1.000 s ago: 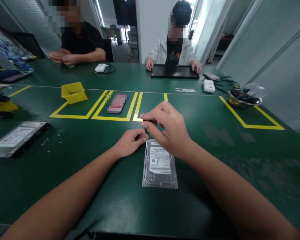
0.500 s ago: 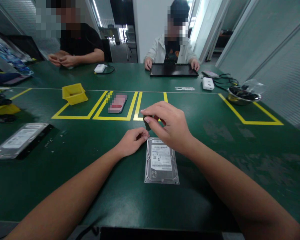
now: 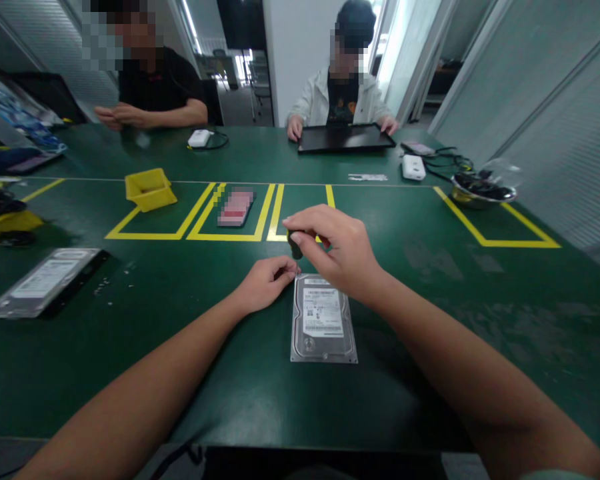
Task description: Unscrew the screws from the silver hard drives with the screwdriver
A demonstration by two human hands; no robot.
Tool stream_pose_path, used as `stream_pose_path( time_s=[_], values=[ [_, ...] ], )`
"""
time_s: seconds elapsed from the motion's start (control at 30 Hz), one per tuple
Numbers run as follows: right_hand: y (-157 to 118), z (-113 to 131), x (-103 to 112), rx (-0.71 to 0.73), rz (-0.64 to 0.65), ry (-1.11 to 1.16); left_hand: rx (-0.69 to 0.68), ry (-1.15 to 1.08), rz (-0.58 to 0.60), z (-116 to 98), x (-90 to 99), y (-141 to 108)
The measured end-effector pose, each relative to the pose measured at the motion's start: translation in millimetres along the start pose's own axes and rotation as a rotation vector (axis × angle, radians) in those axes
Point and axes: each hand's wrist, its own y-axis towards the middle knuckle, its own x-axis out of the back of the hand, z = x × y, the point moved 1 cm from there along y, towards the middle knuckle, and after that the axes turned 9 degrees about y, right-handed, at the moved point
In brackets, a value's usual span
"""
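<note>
A silver hard drive [image 3: 324, 347] with a white label lies flat on the green table in front of me. Above its far left corner, my right hand [image 3: 343, 247] pinches the short dark-and-yellow handle of a screwdriver [image 3: 295, 248] between thumb and fingers. The handle stands nearly upright; its tip is hard to make out. My left hand [image 3: 263, 285] rests on the table at that same corner, thumb and fingertips pressed together. Whatever they grip there, if anything, is too small to see.
A second hard drive [image 3: 45, 280] lies at left, near scattered small bits [image 3: 103, 287]. Farther back are a yellow bin [image 3: 151, 190], a phone [image 3: 237, 208] and a metal bowl of dark parts [image 3: 483, 190]. Across the table sit two people, one holding a black panel [image 3: 347, 138].
The screwdriver handle shows slightly more under my right fingers, which have barely shifted. My left hand stays at the drive's corner. The person opposite has tilted the black panel a little.
</note>
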Motion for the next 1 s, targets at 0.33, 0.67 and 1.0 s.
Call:
stream_pose_path(
  time_s=[0.33,0.67,1.0],
  values=[
    [0.5,0.5,5.1,-0.056,-0.018,0.015,-0.027,0.004,-0.026,-5.4,0.9,-1.1],
    [0.7,3.5,6.5,-0.074,-0.012,0.063,-0.017,0.017,-0.033,-7.4,2.3,-2.8],
    [1.5,0.2,6.3,-0.089,-0.028,0.06,0.0,0.02,-0.003,-7.2,3.7,-5.4]
  ],
)
